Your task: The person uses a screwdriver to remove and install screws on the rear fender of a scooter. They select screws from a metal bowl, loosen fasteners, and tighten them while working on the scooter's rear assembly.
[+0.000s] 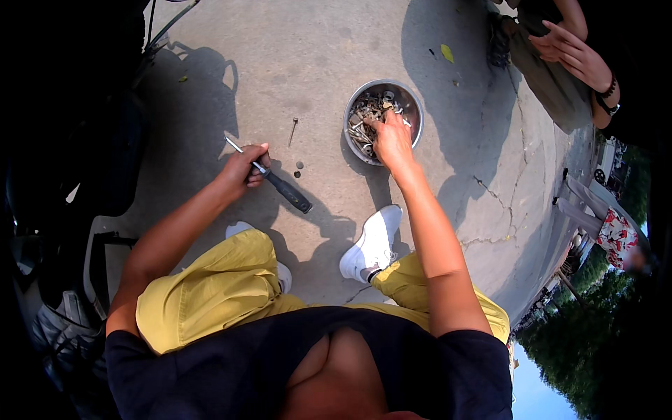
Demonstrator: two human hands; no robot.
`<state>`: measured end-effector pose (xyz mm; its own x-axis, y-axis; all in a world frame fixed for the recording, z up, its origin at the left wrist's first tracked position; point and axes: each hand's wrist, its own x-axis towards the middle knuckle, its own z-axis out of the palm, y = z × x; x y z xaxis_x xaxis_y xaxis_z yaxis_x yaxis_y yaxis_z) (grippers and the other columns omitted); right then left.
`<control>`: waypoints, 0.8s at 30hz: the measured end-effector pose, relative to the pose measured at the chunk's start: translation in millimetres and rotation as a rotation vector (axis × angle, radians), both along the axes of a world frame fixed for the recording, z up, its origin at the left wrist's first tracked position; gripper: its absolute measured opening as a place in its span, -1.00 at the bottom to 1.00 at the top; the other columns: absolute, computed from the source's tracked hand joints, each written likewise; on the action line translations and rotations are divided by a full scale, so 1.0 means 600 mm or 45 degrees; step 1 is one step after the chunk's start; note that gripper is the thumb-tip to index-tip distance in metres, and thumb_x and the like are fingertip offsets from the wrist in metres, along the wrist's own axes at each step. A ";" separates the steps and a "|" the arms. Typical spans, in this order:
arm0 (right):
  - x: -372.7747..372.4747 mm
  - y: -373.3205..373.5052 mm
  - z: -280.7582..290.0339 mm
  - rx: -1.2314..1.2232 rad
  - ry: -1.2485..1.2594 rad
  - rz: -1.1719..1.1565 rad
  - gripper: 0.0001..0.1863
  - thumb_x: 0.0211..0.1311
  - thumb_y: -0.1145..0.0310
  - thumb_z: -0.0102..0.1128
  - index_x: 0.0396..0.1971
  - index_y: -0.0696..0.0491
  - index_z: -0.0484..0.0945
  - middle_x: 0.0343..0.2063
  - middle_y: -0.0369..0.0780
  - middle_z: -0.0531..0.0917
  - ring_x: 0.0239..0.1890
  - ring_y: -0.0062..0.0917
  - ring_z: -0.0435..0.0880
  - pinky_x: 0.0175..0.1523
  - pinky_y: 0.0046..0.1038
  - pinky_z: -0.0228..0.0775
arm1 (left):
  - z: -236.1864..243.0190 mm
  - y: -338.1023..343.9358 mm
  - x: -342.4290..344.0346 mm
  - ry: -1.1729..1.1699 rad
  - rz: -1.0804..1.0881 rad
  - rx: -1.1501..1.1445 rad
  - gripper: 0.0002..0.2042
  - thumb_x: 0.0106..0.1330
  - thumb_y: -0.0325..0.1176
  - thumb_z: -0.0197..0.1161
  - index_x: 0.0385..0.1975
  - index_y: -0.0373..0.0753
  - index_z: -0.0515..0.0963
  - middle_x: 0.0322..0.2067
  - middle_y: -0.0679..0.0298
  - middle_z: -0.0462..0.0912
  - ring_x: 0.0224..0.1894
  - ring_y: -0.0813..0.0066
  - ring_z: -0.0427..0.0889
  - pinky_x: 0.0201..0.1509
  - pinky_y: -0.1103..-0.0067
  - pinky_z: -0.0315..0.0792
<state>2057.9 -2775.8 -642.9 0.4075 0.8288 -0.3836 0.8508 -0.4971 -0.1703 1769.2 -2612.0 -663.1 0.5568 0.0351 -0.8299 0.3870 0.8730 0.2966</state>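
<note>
My left hand (pixel 244 166) is closed round a screwdriver (pixel 288 192) with a dark handle, near where its metal shaft begins. The shaft points away to the far left, and the handle slants down toward my feet. My right hand (pixel 393 143) reaches into a round metal bowl (pixel 419 115) filled with mixed screws, nuts and other small hardware (pixel 362 112). Its fingertips are down among the pieces, so I cannot tell if they pinch one. Between the hands, a long bolt (pixel 293 131) lies on the concrete, with two small round pieces (pixel 299 166) nearer to me.
At the left stands a dark vehicle (pixel 115 154), partly lost in shadow. Another person's hands (pixel 577 56) show at the upper right, beside their knee. My white shoes (pixel 374 241) rest below the bowl. Cracks run through the concrete ground (pixel 483 203) on the right.
</note>
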 end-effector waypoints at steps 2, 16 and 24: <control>-0.002 -0.010 0.003 -0.082 0.021 0.050 -0.62 -0.06 0.54 0.12 -0.17 0.01 0.66 -0.21 -0.07 0.53 -0.05 -0.22 0.49 0.03 -0.22 0.35 | -0.002 0.000 -0.002 -0.017 0.005 0.001 -0.64 0.36 -0.10 0.04 -0.59 -0.23 0.40 -0.81 0.41 0.16 -0.79 0.67 0.07 -0.75 0.67 -0.04; 0.045 0.054 -0.076 0.508 0.007 -0.533 -0.83 0.04 0.40 0.23 -0.37 0.14 0.65 -0.37 -0.06 0.62 -0.23 -0.17 0.60 -0.06 -0.26 0.41 | 0.011 0.003 -0.002 -0.034 -0.027 0.026 -0.64 0.37 -0.09 0.03 -0.58 -0.22 0.42 -0.80 0.41 0.18 -0.79 0.67 0.10 -0.74 0.67 0.00; 0.036 0.028 -0.032 0.728 1.069 -1.247 -0.79 0.20 0.38 0.19 -0.28 0.20 0.64 -0.37 -0.25 0.67 -0.30 -0.63 0.56 -0.14 -0.57 0.37 | -0.001 0.001 0.006 -0.316 0.009 -0.128 -0.63 0.42 -0.11 -0.04 -0.57 -0.22 0.42 -0.81 0.45 0.13 -0.79 0.69 0.06 -0.73 0.66 -0.01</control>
<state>2079.6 -2759.0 -662.2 0.7225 0.4687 -0.5083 -0.2480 -0.5106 -0.8233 1772.8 -2611.6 -663.5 0.7435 -0.0360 -0.6677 0.3075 0.9051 0.2936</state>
